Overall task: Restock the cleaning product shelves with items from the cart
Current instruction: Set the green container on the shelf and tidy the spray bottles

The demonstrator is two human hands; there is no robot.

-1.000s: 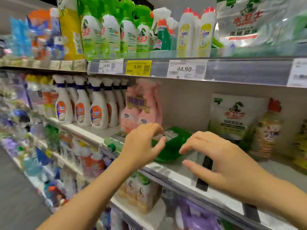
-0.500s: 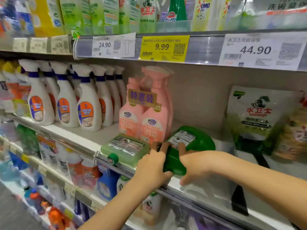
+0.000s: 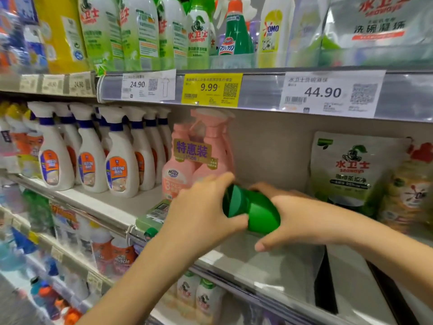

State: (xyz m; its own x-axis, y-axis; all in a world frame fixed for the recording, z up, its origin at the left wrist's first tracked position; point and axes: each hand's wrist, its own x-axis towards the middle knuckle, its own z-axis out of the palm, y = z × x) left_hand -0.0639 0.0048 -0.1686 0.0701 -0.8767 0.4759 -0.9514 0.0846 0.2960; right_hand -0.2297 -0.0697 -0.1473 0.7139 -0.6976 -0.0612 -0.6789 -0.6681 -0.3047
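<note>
I see both hands on one dark green bottle (image 3: 253,211) | left hand (image 3: 201,214) curled over its left end | right hand (image 3: 297,214) wrapped round its right side | bottle tilted over middle shelf (image 3: 269,266) front, between pink spray bottles (image 3: 203,156) and white pouch (image 3: 351,170); resting or lifted, I cannot tell

The bottle (image 3: 254,213) is between the twin-pack (image 3: 199,158) at left and the pouch (image 3: 351,170) at right

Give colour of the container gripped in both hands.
Glossy green container, held by left hand and right hand; head view shows it best.
</note>
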